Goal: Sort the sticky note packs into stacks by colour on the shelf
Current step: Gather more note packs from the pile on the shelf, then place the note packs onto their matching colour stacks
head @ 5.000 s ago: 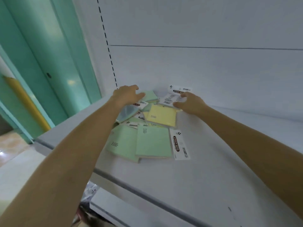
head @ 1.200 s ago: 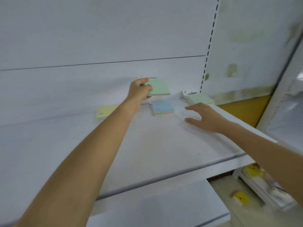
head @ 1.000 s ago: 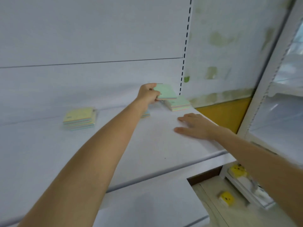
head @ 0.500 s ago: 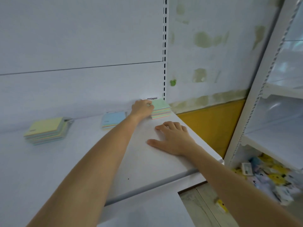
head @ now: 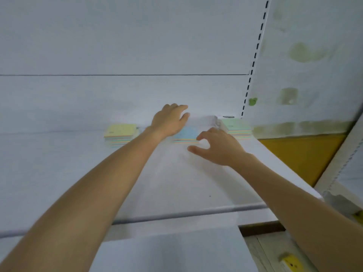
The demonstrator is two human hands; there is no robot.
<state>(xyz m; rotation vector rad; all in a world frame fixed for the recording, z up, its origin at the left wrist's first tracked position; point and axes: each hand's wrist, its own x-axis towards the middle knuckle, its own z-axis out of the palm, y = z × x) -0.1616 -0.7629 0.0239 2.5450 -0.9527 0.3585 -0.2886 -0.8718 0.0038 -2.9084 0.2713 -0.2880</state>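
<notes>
Reaching with both hands to the back of the white shelf (head: 176,183), head view only. My left hand (head: 170,119) sits palm down over the far left part of the blue stack (head: 186,134), fingers loosely spread and curled, thumb pointing right; it covers the stack's left edge, and I cannot tell whether it presses on the top pack or just hovers. Nothing clamped in it. My right hand (head: 218,148) is just in front of and right of the blue stack, fingers apart and bent, thumb out to the left, holding nothing; fingertips near the stack's right front corner, contact unclear due to motion blur.

Three stacks in a row against the back panel (head: 117,55): yellow stack (head: 119,132) on the left, blue in the middle, green stack (head: 236,126) on the right near the slotted upright (head: 253,63). Each shows mixed-colour edges under its top pack. Yellow stack is partly hidden by my left forearm at its right front corner. Stacks stand apart from each other. Stained wall (head: 310,65) to the right, with a yellow band (head: 300,154) low down.
</notes>
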